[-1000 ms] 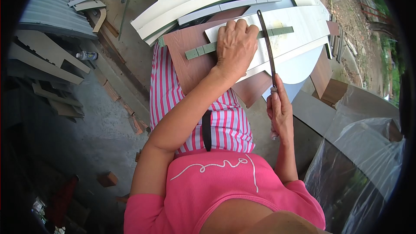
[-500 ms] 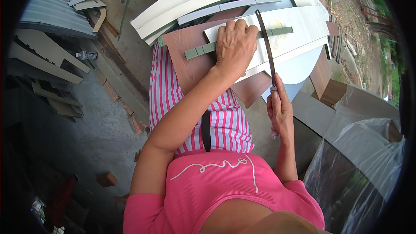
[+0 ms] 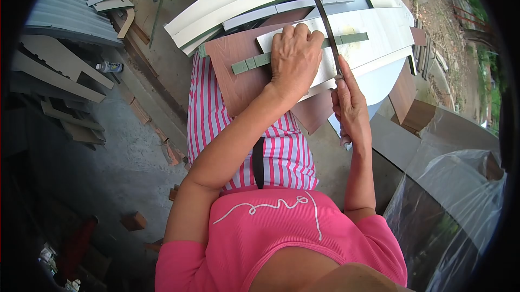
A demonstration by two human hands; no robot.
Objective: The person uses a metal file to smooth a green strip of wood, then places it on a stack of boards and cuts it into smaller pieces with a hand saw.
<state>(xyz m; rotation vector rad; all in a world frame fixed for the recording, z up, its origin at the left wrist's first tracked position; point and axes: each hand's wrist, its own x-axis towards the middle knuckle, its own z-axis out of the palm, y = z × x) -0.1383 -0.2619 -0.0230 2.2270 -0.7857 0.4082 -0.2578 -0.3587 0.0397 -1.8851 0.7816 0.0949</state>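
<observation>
My left hand (image 3: 295, 62) is closed over a narrow green strip (image 3: 355, 38), pressing it down on a white board (image 3: 382, 24). Cross lines divide the strip's left end, which sticks out past my knuckles over a brown wood-grain board (image 3: 233, 89). In my right hand (image 3: 353, 107) is a thin dark hacksaw blade (image 3: 323, 15) with a hole at its far tip. Pale wrapping covers its handle end, mostly hidden by my fingers. My index finger lies along the blade, which crosses the strip just right of my left hand.
Cream curved panels (image 3: 260, 2) and other offcuts are heaped beyond the white board. To the left lie cut panels (image 3: 59, 67), a small bottle (image 3: 110, 67) and a corrugated sheet (image 3: 67, 13). Clear plastic sheeting (image 3: 460, 173) drapes over boards at the right.
My right hand has pushed the hacksaw blade forward, away from my body, so its tip reaches farther over the panels. My left hand keeps its place on the green strip.
</observation>
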